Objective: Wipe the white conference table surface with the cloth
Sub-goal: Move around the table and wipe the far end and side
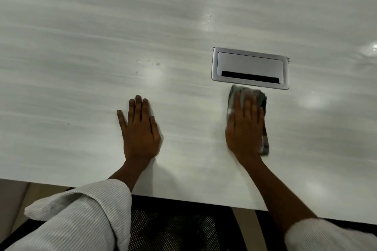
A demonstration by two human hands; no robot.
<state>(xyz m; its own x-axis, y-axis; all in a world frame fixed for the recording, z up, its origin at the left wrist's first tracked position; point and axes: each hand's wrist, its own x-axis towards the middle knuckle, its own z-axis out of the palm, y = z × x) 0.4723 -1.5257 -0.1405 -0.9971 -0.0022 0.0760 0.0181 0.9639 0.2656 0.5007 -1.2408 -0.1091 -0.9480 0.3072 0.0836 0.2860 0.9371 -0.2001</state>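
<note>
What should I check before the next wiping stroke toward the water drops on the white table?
1. Right hand lies flat on the grey folded cloth, fingers straight: ok.
2. The cloth lies on the white conference table, just near of the silver rectangular cable hatch: ok.
3. Hatch lid is shut, only its dark slot open; the cloth is clear of the slot: ok.
4. Left hand lies flat on the table between the cloth and the small water drops, so it may block a straight stroke: not ok.
5. Drops not yet wiped: not ok.
6. Cloth wet or dry: cannot tell.
</note>
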